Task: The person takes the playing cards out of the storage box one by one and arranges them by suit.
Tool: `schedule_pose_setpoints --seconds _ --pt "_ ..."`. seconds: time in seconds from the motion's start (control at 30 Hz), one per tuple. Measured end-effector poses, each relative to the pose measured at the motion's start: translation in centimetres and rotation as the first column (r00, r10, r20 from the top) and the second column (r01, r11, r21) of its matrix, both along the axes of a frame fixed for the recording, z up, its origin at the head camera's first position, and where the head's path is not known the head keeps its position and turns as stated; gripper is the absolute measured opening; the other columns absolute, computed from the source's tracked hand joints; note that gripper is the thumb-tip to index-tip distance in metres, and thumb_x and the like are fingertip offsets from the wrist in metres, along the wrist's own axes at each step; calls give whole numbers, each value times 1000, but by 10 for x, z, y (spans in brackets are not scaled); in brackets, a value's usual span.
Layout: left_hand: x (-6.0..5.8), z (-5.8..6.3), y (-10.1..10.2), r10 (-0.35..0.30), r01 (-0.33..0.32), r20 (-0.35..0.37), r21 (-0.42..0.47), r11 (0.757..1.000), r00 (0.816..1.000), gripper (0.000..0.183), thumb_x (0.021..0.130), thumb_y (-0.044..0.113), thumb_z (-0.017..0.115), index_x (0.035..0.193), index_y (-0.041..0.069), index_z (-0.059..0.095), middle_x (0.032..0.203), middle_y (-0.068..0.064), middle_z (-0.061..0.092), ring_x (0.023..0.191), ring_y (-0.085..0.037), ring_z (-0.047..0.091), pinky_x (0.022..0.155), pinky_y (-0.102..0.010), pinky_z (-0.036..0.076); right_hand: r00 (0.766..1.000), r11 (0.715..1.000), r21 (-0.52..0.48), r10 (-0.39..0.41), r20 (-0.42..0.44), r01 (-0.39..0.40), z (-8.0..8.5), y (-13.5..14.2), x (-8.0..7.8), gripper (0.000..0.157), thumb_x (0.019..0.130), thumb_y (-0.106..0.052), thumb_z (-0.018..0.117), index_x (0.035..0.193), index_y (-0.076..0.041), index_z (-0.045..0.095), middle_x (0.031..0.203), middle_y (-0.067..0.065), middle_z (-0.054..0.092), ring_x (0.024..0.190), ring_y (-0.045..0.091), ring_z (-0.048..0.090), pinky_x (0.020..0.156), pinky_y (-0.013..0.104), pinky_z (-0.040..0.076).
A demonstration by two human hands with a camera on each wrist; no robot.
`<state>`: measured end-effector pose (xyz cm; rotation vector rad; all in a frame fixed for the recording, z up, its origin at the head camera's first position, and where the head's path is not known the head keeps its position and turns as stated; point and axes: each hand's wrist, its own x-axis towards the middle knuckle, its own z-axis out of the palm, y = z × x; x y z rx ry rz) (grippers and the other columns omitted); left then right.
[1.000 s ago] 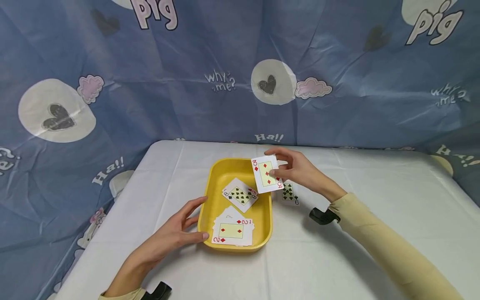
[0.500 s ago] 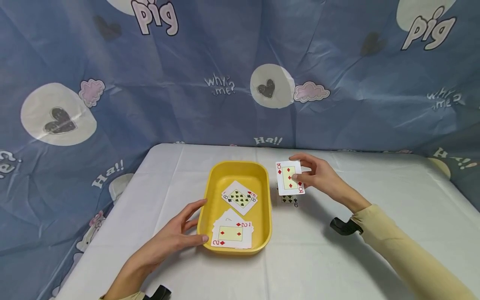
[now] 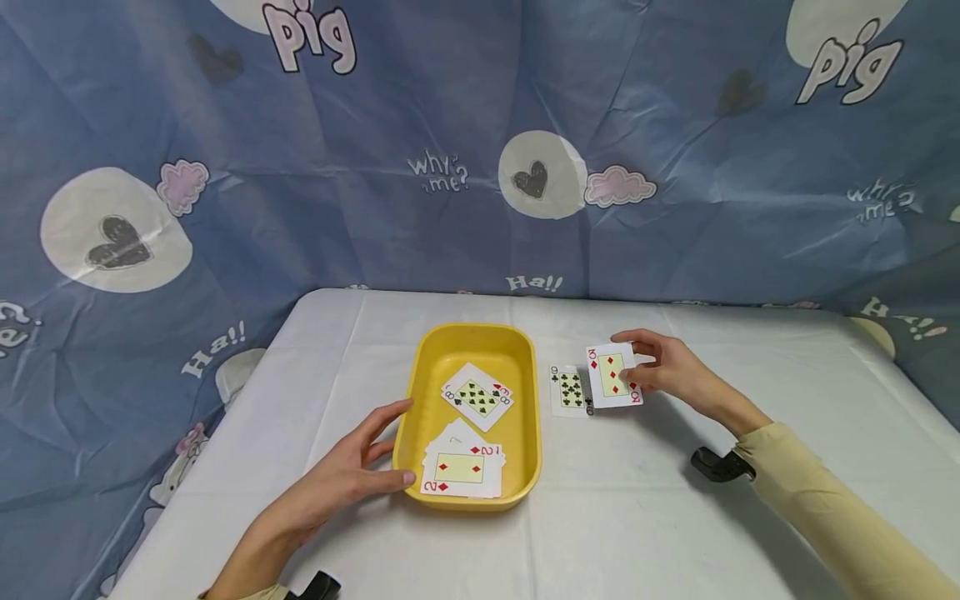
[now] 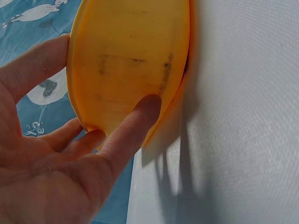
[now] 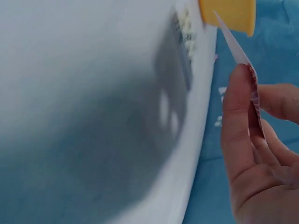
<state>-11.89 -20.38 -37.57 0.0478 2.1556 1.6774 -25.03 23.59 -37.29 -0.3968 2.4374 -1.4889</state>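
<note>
My right hand (image 3: 671, 371) pinches a playing card, the three of diamonds (image 3: 609, 360), by its right side between thumb and fingers. In the right wrist view this card (image 5: 233, 42) is nearly edge-on, raised over the table with a shadow below. A clubs card (image 3: 570, 390) lies face up on the table just left of it, its right edge overlapped in the head view. My left hand (image 3: 341, 471) touches the left side of a yellow tray (image 3: 537, 433), thumb against the outer wall and fingertips at the rim. Inside are a two of diamonds (image 3: 459, 468) and an eight of spades (image 3: 477, 397), with more cards beneath.
A white cloth (image 3: 637, 517) covers the table. Behind it hangs a blue printed curtain (image 3: 420, 100), which also drops past the table's left edge. A black wrist strap (image 3: 722, 464) sits on the right forearm.
My right hand has carried the three of diamonds rightward from over the tray's edge, past the clubs card, and lower. The clubs card is now mostly uncovered. My left hand stays at the tray.
</note>
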Motion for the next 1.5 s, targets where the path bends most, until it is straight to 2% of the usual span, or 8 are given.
schedule_pose_setpoints --seconds 0.2,0.33,0.63,0.8,0.97,1.17,1.3,1.5 --pt "0 -1 0 -1 1 -2 6 1000 1000 84 81 19 81 150 30 35 160 4 17 133 -24 44 106 -58 29 999 998 49 45 5 -45 -11 13 -3 59 86 3 70 140 1 45 125 26 55 89 28 66 69 37 57" --pt "-1 -1 0 0 0 -3 7 1000 1000 84 81 19 82 150 30 35 160 4 17 133 -24 45 106 -57 29 997 990 130 57 -51 -50 -17 19 -5 55 86 3 71 136 3 48 123 26 56 89 27 65 65 34 55" --pt "0 0 -1 3 -3 1 11 1000 1000 84 81 20 81 150 31 36 160 4 16 135 -25 42 106 -58 29 971 930 367 79 -228 10 -18 20 -1 46 82 -5 77 124 1 60 106 16 61 85 22 59 69 33 46" --pt "0 0 -1 0 0 -4 16 1000 1000 84 81 19 81 150 30 35 161 4 15 136 -26 42 106 -58 29 955 908 418 105 -276 21 -21 21 -1 44 80 -6 79 121 0 63 107 13 60 84 22 52 73 35 43" --pt "0 0 -1 0 0 -8 13 1000 1000 84 81 19 81 150 30 36 160 3 16 135 -26 42 106 -58 28 948 922 386 121 -295 3 -23 26 -1 45 80 -7 79 121 1 63 121 18 58 88 23 54 77 36 44" --pt "0 1 0 12 -12 1 8 1000 1000 84 80 19 82 150 29 36 160 2 17 133 -25 44 107 -60 27 951 964 265 109 -291 -29 -19 28 1 44 87 -7 75 127 1 59 124 21 57 92 24 59 76 32 48" --pt "0 1 0 11 -11 3 11 1000 1000 84 80 19 82 150 29 36 160 2 17 131 -23 47 107 -60 25 949 984 169 104 -298 -55 -15 20 2 42 89 -4 72 129 0 58 124 20 59 95 26 62 78 29 51" --pt "0 0 0 19 -19 13 2 1000 1000 83 80 20 82 149 30 37 160 2 18 133 -24 45 106 -60 27 939 993 79 113 -324 -92 -6 -2 5 41 91 -2 70 130 -9 59 120 19 61 97 24 63 81 29 52"
